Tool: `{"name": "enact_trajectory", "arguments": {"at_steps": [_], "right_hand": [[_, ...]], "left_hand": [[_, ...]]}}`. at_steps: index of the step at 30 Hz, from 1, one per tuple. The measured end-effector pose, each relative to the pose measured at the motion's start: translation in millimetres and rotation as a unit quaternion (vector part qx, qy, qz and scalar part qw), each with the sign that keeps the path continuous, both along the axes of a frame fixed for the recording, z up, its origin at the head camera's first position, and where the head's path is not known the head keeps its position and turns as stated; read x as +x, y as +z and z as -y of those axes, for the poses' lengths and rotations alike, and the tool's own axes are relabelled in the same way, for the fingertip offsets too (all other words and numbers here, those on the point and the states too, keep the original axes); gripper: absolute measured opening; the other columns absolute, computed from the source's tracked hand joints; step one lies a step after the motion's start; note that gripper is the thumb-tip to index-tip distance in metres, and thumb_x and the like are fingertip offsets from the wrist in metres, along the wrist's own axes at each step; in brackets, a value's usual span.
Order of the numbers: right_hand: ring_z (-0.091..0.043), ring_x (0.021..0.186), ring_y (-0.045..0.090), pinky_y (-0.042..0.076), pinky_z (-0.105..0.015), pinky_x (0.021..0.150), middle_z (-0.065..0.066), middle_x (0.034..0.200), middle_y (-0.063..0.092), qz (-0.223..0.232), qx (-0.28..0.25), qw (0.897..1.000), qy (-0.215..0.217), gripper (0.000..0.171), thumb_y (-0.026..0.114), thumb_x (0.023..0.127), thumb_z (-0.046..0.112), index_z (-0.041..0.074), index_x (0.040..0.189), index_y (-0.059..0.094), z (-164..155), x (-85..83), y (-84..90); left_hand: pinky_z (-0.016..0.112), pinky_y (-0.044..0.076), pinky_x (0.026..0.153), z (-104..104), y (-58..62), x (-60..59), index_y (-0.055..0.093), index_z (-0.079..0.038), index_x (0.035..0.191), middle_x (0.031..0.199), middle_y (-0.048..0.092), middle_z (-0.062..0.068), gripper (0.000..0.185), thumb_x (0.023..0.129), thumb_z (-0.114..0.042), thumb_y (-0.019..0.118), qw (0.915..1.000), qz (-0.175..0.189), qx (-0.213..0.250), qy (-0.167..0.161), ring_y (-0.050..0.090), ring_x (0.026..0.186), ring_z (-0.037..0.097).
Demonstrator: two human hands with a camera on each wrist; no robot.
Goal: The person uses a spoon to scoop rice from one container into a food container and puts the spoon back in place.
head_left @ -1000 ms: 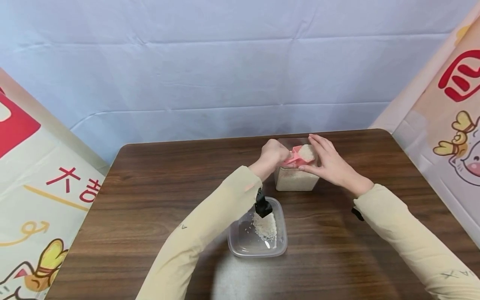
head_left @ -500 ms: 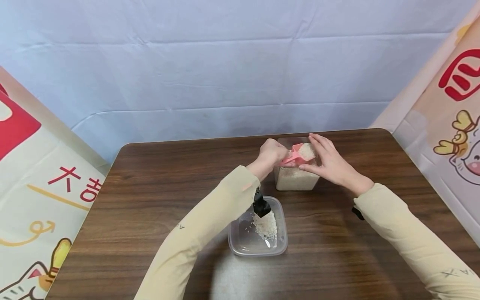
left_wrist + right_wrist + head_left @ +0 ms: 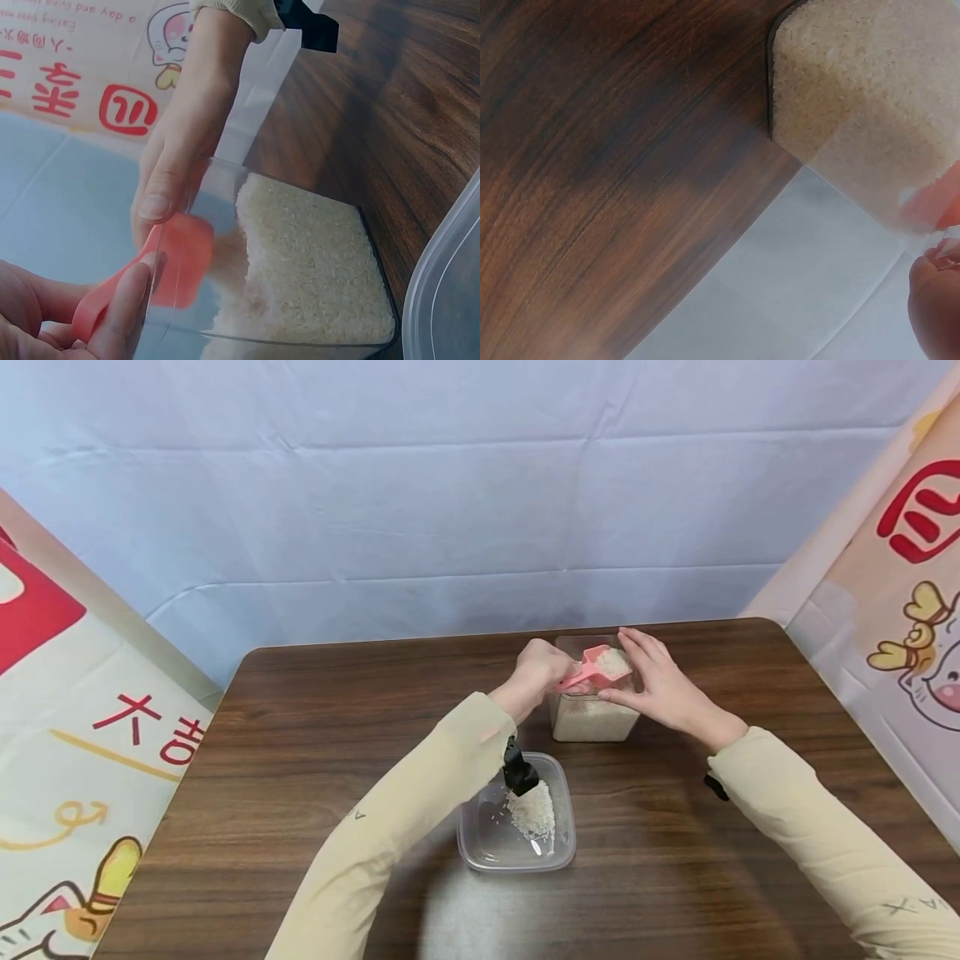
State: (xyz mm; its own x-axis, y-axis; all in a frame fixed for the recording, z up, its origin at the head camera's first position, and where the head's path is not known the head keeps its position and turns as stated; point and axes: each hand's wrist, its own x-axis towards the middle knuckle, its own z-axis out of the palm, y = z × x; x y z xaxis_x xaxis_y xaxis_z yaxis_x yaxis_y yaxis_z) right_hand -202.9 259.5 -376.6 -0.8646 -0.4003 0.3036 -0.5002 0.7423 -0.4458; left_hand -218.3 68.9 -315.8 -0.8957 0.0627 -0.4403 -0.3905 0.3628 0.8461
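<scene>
My left hand (image 3: pixel 537 673) grips the handle of a pink scoop (image 3: pixel 597 665) heaped with white rice, held over the top of a tall clear container (image 3: pixel 592 720) that is part full of rice. In the left wrist view the pink scoop (image 3: pixel 177 261) hangs just inside the container wall, above the rice (image 3: pixel 307 274). My right hand (image 3: pixel 662 690) holds the container's right side, fingers over its rim and thumb on the front wall. The right wrist view shows the container (image 3: pixel 870 97) from beside its base and an edge of the pink scoop (image 3: pixel 939 202).
A low clear plastic tub (image 3: pixel 480 843) with a small heap of rice (image 3: pixel 531 811) sits nearer me on the dark wooden table (image 3: pixel 300 760). A pale blue cloth hangs behind the table, and printed panels stand at both sides.
My left hand has drawn the loaded scoop slightly left and up at the container's mouth. The right hand and both containers have stayed put.
</scene>
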Motion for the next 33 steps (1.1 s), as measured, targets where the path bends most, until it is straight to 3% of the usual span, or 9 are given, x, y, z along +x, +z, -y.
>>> {"name": "enact_trajectory", "arguments": {"at_steps": [3, 7, 11, 16, 33], "right_hand": [[-0.036, 0.132, 0.019, 0.025, -0.055, 0.104, -0.021, 0.143, 0.024, 0.001, 0.001, 1.0, 0.001, 0.092, 0.071, 0.076, 0.041, -0.009, 0.138, 0.027, 0, -0.1, -0.1], [-0.036, 0.132, 0.018, 0.025, -0.055, 0.105, -0.021, 0.144, 0.024, 0.003, 0.002, 1.0, 0.0, 0.092, 0.071, 0.076, 0.041, -0.008, 0.139, 0.026, -1, -0.5, -0.8], [-0.035, 0.132, 0.018, 0.025, -0.055, 0.105, -0.021, 0.144, 0.024, 0.003, 0.002, 1.0, -0.002, 0.092, 0.071, 0.076, 0.041, -0.007, 0.139, 0.026, -1, -0.5, -1.3], [-0.035, 0.132, 0.018, 0.025, -0.055, 0.104, -0.022, 0.143, 0.025, 0.004, 0.004, 1.0, -0.003, 0.093, 0.071, 0.075, 0.042, -0.008, 0.139, 0.026, -1, -0.5, -2.4], [-0.035, 0.133, 0.017, 0.025, -0.056, 0.104, -0.02, 0.144, 0.023, 0.006, 0.006, 1.0, -0.005, 0.093, 0.071, 0.076, 0.042, -0.008, 0.139, 0.025, -2, -0.6, -2.9]], "left_hand": [[0.014, 0.048, 0.039, 0, -0.1, 1.3, 0.069, 0.005, 0.095, 0.073, 0.067, 0.017, 0.014, 0.085, 0.002, 0.06, 0.999, 0.012, 0.04, 0.011, 0.052, 0.036, 0.008], [0.02, 0.055, 0.051, 3, 0.5, 4.3, 0.069, 0.005, 0.096, 0.068, 0.065, 0.015, 0.014, 0.085, 0.001, 0.06, 0.9977, 0.014, 0.065, 0.015, 0.057, 0.04, 0.011], [0.03, 0.058, 0.068, 6, 0.9, 6.9, 0.068, 0.006, 0.098, 0.071, 0.065, 0.018, 0.015, 0.086, 0.001, 0.06, 0.9953, 0.016, 0.094, 0.016, 0.067, 0.061, 0.025], [0.035, 0.057, 0.074, 9, 1.3, 8.5, 0.066, 0.008, 0.101, 0.078, 0.065, 0.022, 0.017, 0.087, 0.002, 0.057, 0.9918, 0.023, 0.123, 0.024, 0.064, 0.08, 0.034], [0.035, 0.056, 0.076, 17, 3.0, 11.9, 0.066, 0.006, 0.101, 0.077, 0.066, 0.023, 0.017, 0.088, 0.001, 0.056, 0.9916, 0.024, 0.127, 0.005, 0.064, 0.08, 0.033]]}}
